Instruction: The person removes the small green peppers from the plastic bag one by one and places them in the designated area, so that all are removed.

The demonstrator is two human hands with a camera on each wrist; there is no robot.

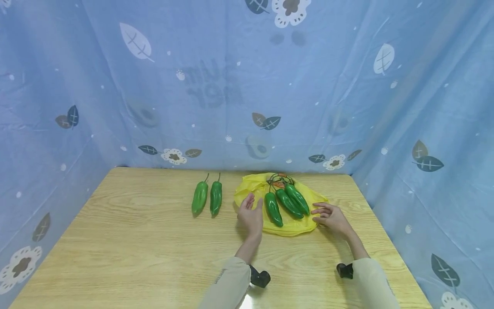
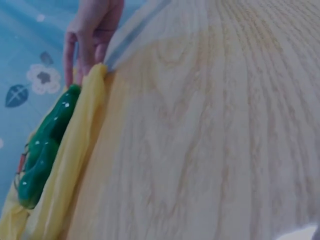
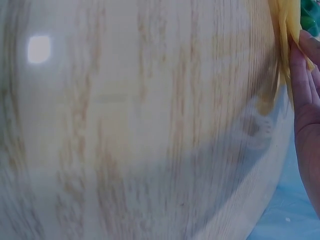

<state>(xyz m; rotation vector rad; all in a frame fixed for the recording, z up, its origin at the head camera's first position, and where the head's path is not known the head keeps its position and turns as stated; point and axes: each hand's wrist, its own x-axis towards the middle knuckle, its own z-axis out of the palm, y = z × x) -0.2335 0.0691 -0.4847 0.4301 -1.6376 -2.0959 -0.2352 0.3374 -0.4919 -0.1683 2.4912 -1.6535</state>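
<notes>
A yellow plastic bag (image 1: 293, 230) lies spread on the table, its edge raised in the left wrist view. Three glossy green peppers lie on it: a left one (image 1: 273, 209), a middle one (image 1: 288, 203) and a right one (image 1: 297, 199). My left hand (image 1: 251, 219) is at the bag's left side, thumb and fingers apart, holding nothing. At the right side, my right hand (image 1: 333, 219) pinches the bag's edge; in the right wrist view, a fold of yellow plastic (image 3: 286, 30) sits between thumb and fingers. The left wrist view shows my right hand (image 2: 92, 37) at the bag's far end.
Two more green peppers, one lighter (image 1: 199, 198) and one darker (image 1: 216, 198), lie side by side left of the bag. Thin dark stems and orange-red bits (image 1: 278, 183) bunch at the bag's back. A blue patterned curtain (image 1: 216, 141) closes off the wooden table's (image 1: 154, 244) back and sides.
</notes>
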